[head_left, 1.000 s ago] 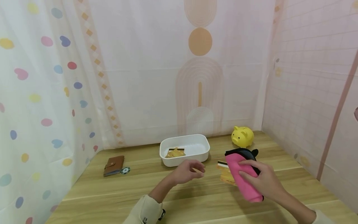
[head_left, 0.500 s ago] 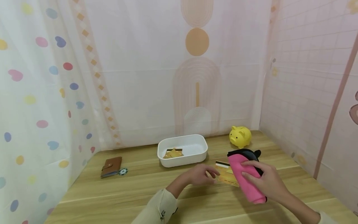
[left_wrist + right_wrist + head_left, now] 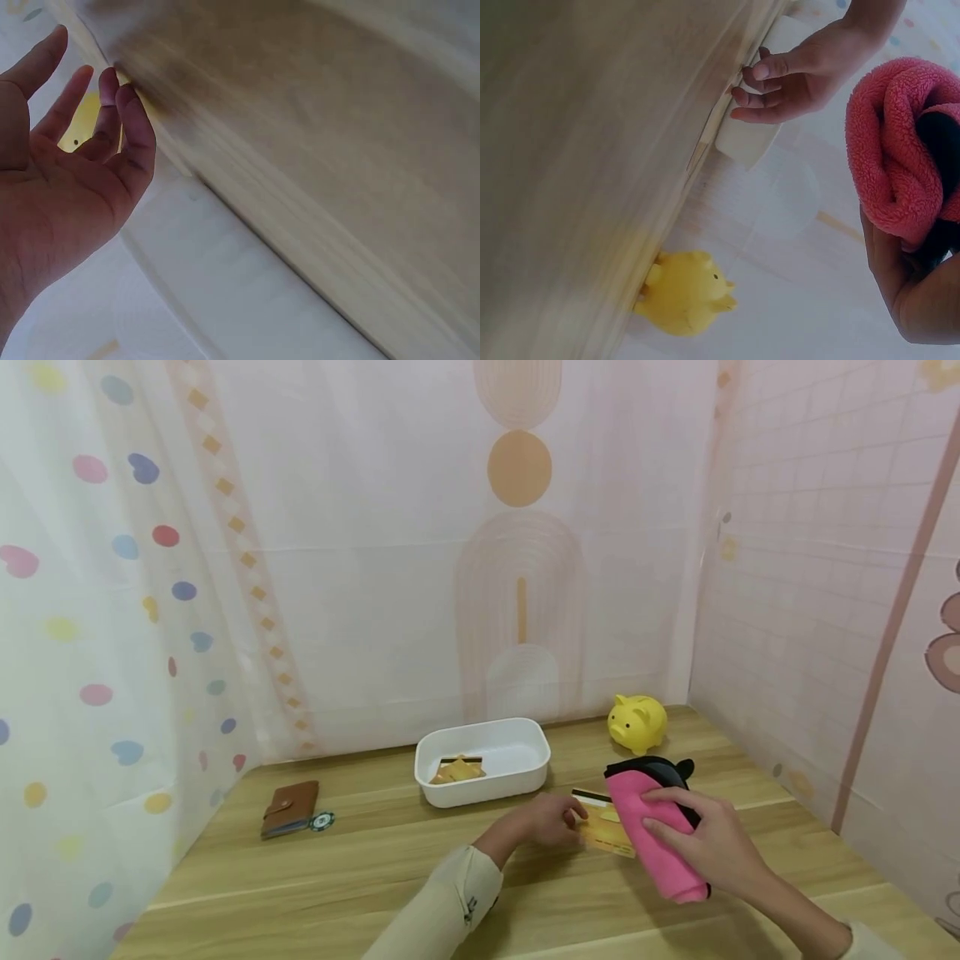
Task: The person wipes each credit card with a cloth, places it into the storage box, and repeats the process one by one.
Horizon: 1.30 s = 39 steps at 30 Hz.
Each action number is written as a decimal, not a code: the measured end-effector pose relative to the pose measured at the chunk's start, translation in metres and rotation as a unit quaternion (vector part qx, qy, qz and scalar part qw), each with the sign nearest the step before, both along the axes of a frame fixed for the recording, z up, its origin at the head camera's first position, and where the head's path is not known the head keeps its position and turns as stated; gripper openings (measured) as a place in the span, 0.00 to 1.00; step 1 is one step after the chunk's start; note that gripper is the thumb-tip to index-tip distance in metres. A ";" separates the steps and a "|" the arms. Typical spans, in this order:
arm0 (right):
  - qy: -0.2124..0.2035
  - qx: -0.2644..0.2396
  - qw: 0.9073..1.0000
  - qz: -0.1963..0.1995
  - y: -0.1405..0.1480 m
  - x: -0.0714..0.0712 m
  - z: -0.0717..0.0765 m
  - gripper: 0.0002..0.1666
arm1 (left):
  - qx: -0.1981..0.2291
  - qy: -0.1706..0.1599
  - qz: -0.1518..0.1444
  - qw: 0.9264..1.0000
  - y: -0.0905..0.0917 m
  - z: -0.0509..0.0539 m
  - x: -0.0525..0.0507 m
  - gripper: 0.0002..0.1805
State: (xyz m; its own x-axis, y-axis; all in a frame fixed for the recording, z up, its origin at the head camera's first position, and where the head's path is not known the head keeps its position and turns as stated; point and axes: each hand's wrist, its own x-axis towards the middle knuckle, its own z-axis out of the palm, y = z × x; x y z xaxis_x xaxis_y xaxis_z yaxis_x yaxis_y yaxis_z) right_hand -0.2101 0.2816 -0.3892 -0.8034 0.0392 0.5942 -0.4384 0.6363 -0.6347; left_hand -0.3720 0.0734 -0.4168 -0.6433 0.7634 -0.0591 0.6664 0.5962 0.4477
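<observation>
In the head view my left hand is at the left edge of a gold bank card with a black stripe, lying on the table. Its fingers are bent loosely, and the left wrist view shows nothing between them. My right hand grips a folded pink fleece cloth with black parts, thumb and fingers on its pink side. This cloth hangs tilted over the card's right part and hides some of it. Close up in the right wrist view, the pink cloth looks fluffy and rolled, with black inside.
A white tray with several gold cards stands at the back middle. Behind the cloth sits a yellow piggy bank. At the left lie a brown wallet and a poker chip. Patterned curtains border the wooden table.
My left hand has moved right and reached the bank card's edge. My right hand keeps its grip on the pink cloth, nearly still. The head view has turned slightly right.
</observation>
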 end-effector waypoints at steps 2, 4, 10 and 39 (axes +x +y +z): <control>0.000 0.000 1.000 0.001 -0.001 0.000 0.000 0.15 | -0.005 0.006 0.000 1.000 0.002 -0.001 -0.002 0.19; 0.003 0.002 1.000 0.001 -0.001 0.000 0.001 0.15 | -0.009 0.011 0.001 1.000 0.003 -0.002 -0.002 0.19; 0.005 0.003 1.000 0.003 -0.004 0.001 0.002 0.15 | -0.037 0.018 0.012 0.999 0.009 -0.002 -0.002 0.19; -0.001 0.006 1.000 0.006 -0.006 0.001 0.003 0.14 | -0.021 -0.012 0.012 1.000 0.005 -0.003 0.005 0.18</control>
State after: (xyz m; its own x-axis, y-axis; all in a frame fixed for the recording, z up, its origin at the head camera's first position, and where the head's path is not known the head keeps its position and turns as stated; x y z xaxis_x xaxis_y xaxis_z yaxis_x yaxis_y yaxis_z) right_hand -0.2095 0.2752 -0.3867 -0.8054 0.0225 0.5923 -0.4447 0.6377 -0.6289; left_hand -0.3667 0.0789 -0.4193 -0.6599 0.7439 -0.1058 0.6411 0.6309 0.4370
